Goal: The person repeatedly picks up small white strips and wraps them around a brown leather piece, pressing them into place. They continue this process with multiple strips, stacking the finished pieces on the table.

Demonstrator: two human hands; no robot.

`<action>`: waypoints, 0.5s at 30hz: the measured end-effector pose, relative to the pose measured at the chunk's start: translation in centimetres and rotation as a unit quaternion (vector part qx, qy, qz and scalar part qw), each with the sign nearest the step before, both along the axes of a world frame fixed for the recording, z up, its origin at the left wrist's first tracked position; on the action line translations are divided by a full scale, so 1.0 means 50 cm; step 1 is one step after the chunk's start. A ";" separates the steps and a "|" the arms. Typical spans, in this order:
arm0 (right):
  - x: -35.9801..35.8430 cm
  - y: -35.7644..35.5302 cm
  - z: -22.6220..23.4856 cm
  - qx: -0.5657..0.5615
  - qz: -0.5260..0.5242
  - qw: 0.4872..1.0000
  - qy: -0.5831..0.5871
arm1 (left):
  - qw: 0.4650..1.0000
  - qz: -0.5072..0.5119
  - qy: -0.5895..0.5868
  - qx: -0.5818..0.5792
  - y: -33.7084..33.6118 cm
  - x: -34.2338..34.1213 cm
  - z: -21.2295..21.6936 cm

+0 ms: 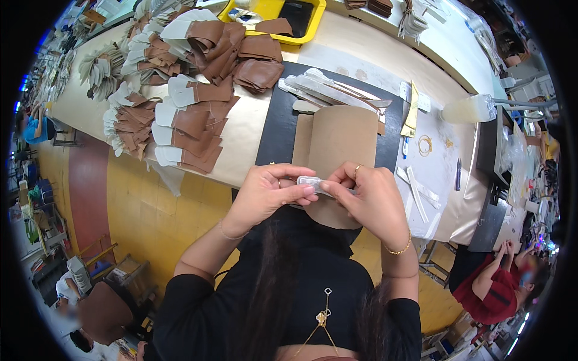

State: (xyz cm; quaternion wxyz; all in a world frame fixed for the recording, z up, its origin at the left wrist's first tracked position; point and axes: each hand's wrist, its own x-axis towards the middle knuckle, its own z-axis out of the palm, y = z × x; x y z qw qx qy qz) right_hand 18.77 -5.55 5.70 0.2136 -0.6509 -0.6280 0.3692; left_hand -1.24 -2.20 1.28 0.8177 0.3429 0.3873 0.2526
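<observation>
Between the fingertips of both hands is a narrow, pale grey-white strip (309, 180) with a rounded end. My left hand (270, 191) pinches the strip near that end, thumb towards me. My right hand (374, 195) grips it further along, and its fingers hide the rest of the strip. Below the hands lies a curved sheet of brown card (343, 144), which reaches over the table edge towards my lap. Beyond the card, similar pale strips (310, 89) lie in a loose pile on a black mat (274, 129).
Stacks of brown leather pieces (201, 114) with white parts cover the table's left side. A yellow tray (313, 24) stands at the back. On the right are a yellow-and-white tool (412, 111), white strips (415, 188), a pen (458, 174) and a plastic bottle (466, 110). Other people work nearby.
</observation>
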 end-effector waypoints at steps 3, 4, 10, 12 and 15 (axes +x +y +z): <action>-0.003 0.002 0.002 -0.010 0.000 1.000 -0.014 | 1.000 0.002 0.007 0.005 -0.001 0.000 -0.002; -0.004 0.003 0.004 -0.008 -0.001 1.000 -0.012 | 1.000 0.003 0.010 0.005 -0.002 0.001 -0.003; 0.000 -0.002 0.017 -0.054 -0.013 0.998 -0.007 | 1.000 0.004 0.021 0.012 0.000 0.001 -0.015; 0.005 -0.009 0.021 -0.065 -0.034 0.997 0.022 | 1.000 0.006 0.020 0.013 0.004 0.000 -0.019; 0.026 -0.025 0.028 -0.042 -0.062 0.997 0.015 | 1.000 0.013 0.014 0.017 0.008 0.000 -0.029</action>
